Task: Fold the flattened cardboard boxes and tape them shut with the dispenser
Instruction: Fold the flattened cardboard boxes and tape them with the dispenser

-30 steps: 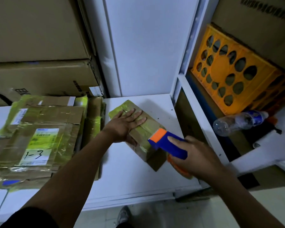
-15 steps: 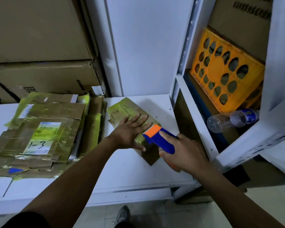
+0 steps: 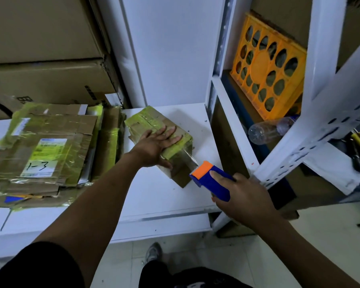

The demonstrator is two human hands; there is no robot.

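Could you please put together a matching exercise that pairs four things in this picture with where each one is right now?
Things:
1. blue and orange plastic tape dispenser
2. small taped cardboard box
3. clear plastic bottle
4. stack of flattened cardboard boxes

Places:
A. lying on its side in the white metal shelf unit
B. pressed under the flat left hand
C. gripped in the right hand
D. at the left of the white table

Pairs: 1-C, 2-B, 3-A, 4-D.
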